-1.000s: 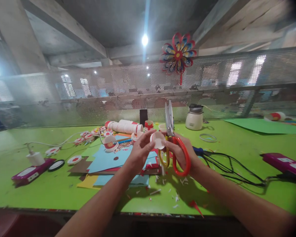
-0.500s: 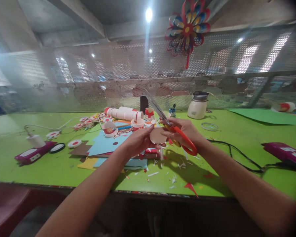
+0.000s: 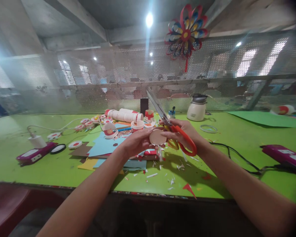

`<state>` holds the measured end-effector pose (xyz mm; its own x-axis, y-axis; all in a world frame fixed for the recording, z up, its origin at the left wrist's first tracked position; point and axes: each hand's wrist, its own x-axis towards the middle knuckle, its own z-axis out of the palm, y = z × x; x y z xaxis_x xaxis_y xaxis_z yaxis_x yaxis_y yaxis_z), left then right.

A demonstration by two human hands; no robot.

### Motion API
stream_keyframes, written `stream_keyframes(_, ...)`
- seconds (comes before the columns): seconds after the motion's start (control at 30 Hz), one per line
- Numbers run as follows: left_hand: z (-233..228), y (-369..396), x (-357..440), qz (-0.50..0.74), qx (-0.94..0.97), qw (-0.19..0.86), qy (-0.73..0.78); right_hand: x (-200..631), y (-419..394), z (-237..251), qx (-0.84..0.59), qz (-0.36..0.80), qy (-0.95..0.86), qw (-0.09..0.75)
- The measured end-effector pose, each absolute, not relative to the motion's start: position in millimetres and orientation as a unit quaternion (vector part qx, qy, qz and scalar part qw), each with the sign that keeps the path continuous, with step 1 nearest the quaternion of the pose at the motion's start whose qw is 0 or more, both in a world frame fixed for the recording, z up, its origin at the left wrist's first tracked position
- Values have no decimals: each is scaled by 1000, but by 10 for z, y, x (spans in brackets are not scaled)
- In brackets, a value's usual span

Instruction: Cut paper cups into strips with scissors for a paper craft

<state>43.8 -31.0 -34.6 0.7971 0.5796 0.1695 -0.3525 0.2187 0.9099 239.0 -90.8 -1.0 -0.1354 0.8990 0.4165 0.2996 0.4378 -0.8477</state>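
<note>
Above the green worktop [image 3: 64, 172], in from its near edge, our scissors [image 3: 165, 119] have tipped from upright to lean leftward. Our right hand [image 3: 186, 127] is curled round their handles, fingertips at the right side of the paper disc [image 3: 158, 137]; our left hand [image 3: 136, 141], half closed, grips its left side. The disc, between both hands, has turned its flat face to us; with the blades clear, we judge cutting paused.
</note>
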Motion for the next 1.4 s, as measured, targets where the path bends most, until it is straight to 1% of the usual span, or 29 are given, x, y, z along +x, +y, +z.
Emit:
stream_keyframes(0.17,-355,-312,439,310,540,777,95,2381,-877,-23,-440,281,-690,502)
stream_keyframes(0.27,-344,-302,438,322,542,772,86,2360,-854,-46,-449,252,-680,523)
stream_keyframes(0.4,-314,-223,381,391,554,728,102,2330,-814,-115,-471,196,-655,558)
stream_keyframes(0.5,-279,-140,293,446,557,693,99,2283,-827,-173,-480,177,-654,557)
stream_keyframes(0.7,-248,31,126,518,548,649,99,2175,-1028,-186,-486,163,-703,493)
stream_keyframes(0.83,-269,145,80,540,532,647,84,2122,-1140,-172,-503,96,-761,398)
stream_keyframes(0.9,-280,180,76,548,528,643,86,2103,-1158,-201,-510,89,-782,349)
stream_keyframes(0.97,-291,197,79,556,524,639,89,2098,-1153,-254,-518,82,-790,318)
stream_keyframes(1.13,-317,192,110,562,536,622,98,2153,-1108,-370,-542,60,-777,314)
stream_keyframes(1.4,-319,116,187,534,566,617,118,2188,-1120,-356,-548,53,-771,319)
